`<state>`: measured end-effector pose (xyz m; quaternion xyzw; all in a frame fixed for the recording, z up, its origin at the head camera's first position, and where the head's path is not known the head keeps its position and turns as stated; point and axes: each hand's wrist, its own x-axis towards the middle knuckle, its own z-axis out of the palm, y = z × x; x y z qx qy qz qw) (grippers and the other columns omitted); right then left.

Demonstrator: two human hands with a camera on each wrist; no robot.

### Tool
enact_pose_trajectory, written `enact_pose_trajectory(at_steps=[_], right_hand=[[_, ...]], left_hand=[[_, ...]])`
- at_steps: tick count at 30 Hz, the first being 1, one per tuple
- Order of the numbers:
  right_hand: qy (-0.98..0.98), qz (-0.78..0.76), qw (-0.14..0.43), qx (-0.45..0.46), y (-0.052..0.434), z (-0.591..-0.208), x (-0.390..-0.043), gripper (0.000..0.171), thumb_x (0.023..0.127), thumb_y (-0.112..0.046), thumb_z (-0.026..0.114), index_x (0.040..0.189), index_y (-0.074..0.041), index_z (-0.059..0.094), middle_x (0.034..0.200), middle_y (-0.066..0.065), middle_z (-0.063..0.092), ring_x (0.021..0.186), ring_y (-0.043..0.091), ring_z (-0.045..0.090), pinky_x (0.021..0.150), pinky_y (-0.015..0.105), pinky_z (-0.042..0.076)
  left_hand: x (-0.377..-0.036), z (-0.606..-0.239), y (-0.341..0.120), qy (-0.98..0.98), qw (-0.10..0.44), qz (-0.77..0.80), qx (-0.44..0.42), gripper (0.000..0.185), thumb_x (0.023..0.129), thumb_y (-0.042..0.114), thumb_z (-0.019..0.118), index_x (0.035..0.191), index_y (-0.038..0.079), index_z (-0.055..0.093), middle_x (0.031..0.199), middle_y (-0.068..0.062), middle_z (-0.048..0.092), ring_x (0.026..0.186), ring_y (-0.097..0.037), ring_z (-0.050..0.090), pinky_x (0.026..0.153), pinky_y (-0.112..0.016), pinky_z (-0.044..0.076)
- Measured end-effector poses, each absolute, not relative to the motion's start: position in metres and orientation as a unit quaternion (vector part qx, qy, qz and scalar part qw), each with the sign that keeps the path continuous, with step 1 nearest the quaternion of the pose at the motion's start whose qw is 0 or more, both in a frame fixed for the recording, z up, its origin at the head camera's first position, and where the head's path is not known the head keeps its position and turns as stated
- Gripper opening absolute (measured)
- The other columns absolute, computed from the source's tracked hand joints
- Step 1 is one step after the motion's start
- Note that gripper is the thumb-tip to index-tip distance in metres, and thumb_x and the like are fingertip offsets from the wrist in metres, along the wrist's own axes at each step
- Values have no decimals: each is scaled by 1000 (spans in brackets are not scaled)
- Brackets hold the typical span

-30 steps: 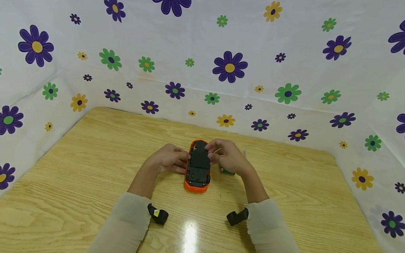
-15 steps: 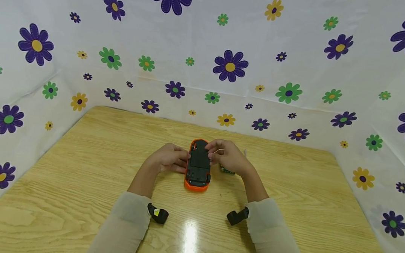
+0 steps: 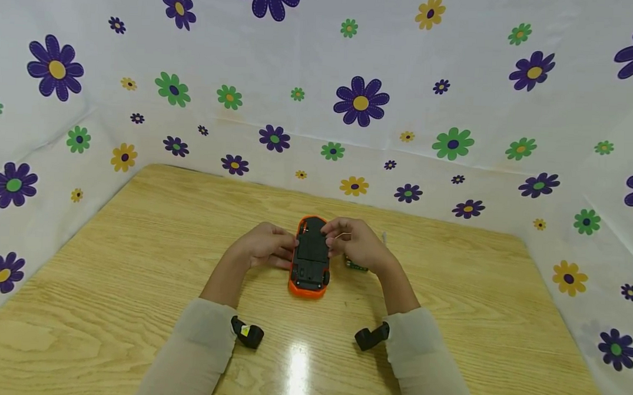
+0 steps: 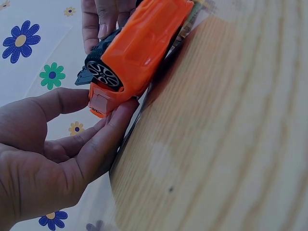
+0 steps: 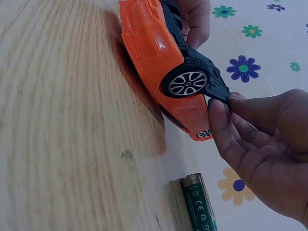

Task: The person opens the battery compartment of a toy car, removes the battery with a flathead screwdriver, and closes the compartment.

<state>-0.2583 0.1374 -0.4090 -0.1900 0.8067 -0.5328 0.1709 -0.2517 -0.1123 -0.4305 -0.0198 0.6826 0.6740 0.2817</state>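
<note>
Sleeves: two pale sleeves (image 3: 198, 345) lay nearest the camera on the wooden table (image 3: 106, 282), each with a black wrist camera (image 3: 247, 335) strapped on.
Toy car: an orange toy car (image 3: 310, 257) lay upside down at the middle of the table, its black underside facing up and one end toward the person.
Left hand: the left hand (image 3: 263, 248) rested against the car's left side, its fingers (image 4: 103, 139) bent under the orange body and its thumb on the edge, holding it.
Right hand: the right hand (image 3: 358, 243) was on the car's right side near the far end, its fingertips (image 5: 221, 113) pinching the edge of the black base plate (image 5: 211, 84).
Battery: a green battery (image 5: 198, 204) lay on the table just right of the car, under the right hand.
Backdrop: a white flowered cloth (image 3: 352, 99) stood beyond the car, around the table.
</note>
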Motion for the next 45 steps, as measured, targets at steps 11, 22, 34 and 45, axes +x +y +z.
enact_pose_trajectory(at_steps=[11,22,34,45], right_hand=[[806,-538,171,-177,137,-406,-257,22,102,2,59,123,1,64,106,18,62,92,34,70,86,50,62],[811,-527,168,-190,136,-408,-258,20,102,2,58,121,1,65,103,17,64,88,31,69,83,47,63],[841,-482,136,-202,132,-408,-258,20,101,-1,62,120,0,68,104,15,68,90,26,70,81,42,64],[848,-478,131,-187,130,-403,-255,19,99,-1,65,117,-1,70,103,15,66,91,28,71,80,43,64]], left_hand=[[-252,-430,-112,682,285,673,-26,41,102,9,60,139,-9,55,116,-25,67,93,-27,72,85,-41,63],[-252,-430,-113,681,285,675,-23,43,102,10,60,140,-9,53,118,-25,67,95,-28,72,85,-42,63],[-252,-431,-113,677,286,678,-25,43,102,9,60,141,-9,53,119,-26,67,95,-28,72,85,-42,63],[-252,-431,-113,678,286,677,-27,44,102,9,61,140,-10,53,118,-26,67,94,-27,72,84,-41,63]])
